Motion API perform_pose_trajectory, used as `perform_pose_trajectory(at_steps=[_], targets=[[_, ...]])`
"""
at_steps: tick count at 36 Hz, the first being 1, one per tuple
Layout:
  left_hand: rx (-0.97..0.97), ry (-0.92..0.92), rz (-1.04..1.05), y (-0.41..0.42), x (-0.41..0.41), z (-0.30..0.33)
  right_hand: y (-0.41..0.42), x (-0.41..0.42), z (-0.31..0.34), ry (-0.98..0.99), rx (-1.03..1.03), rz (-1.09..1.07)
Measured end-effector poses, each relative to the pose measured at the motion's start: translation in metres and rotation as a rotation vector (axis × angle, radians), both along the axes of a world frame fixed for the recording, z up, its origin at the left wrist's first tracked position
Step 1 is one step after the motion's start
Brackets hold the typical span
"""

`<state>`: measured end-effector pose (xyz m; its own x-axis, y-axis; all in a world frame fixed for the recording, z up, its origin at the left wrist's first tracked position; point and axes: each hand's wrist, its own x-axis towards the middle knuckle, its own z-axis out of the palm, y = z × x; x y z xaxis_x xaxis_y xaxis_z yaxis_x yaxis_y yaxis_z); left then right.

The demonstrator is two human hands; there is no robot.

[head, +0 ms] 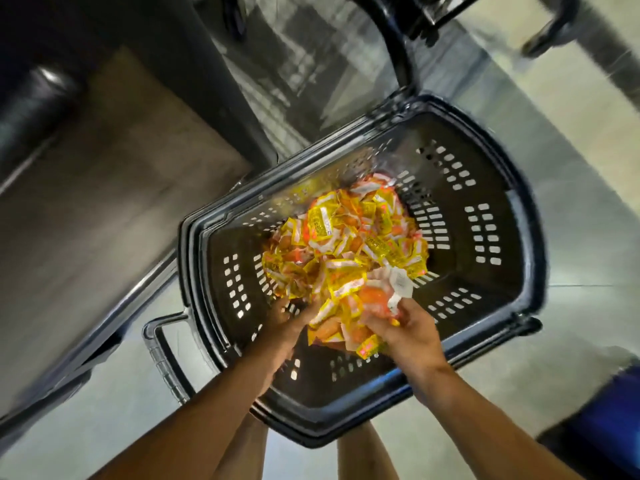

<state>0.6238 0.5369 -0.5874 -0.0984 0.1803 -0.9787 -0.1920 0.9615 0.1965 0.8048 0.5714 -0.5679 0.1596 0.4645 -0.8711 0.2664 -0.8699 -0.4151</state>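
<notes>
Above the near edge of the basket (538,244), the left hand (291,318) and right hand (407,329) both clutch the near end of the bag of snack packets (346,244) — its length runs away from them over the basket's middle.

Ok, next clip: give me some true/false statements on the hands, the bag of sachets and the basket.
1. The left hand and the right hand both hold the bag of sachets. True.
2. The sachets are blue and green. False: they are yellow and orange.
3. The bag is over the open top of the basket. True.
4. The basket's walls are solid. False: they are pierced with rows of slots.
</notes>
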Motion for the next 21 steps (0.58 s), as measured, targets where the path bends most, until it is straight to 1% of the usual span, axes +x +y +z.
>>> perform_pose_trajectory(at_steps=[3,5,6,8,9,10,12,14,16,19,21], targets=[[-0.131,-0.082,0.209,0.004,0.0,0.007,0.006,0.008,0.023,0.132,-0.053,-0.174],[-0.168,-0.194,0.33,0.006,0.0,0.005,0.008,0.011,0.031,0.215,-0.079,-0.198],[-0.171,-0.284,0.376,0.008,0.0,0.003,0.008,0.012,0.034,0.243,-0.087,-0.192],[-0.103,-0.539,0.441,0.013,0.004,-0.002,0.007,0.011,0.034,0.26,-0.089,-0.159],[-0.05,-0.637,0.448,0.018,0.006,-0.001,0.006,0.011,0.033,0.249,-0.075,-0.133],[-0.013,-0.67,0.443,0.022,0.008,0.003,0.005,0.01,0.031,0.23,-0.049,-0.102],[-0.058,-0.69,0.492,0.03,0.011,0.001,0.003,0.008,0.028,0.182,0.007,-0.031],[0.027,-0.598,0.353,0.034,0.014,-0.002,0.001,0.007,0.024,0.145,0.027,0.029],[0.107,-0.484,0.288,0.032,0.013,-0.011,0.001,0.006,0.019,0.119,0.032,0.055],[0.133,-0.414,0.27,0.034,0.01,-0.019,0.004,0.006,0.013,0.135,-0.008,0.051],[0.147,-0.346,0.205,0.036,0.005,-0.017,0.008,0.007,0.007,0.173,-0.083,0.005]])
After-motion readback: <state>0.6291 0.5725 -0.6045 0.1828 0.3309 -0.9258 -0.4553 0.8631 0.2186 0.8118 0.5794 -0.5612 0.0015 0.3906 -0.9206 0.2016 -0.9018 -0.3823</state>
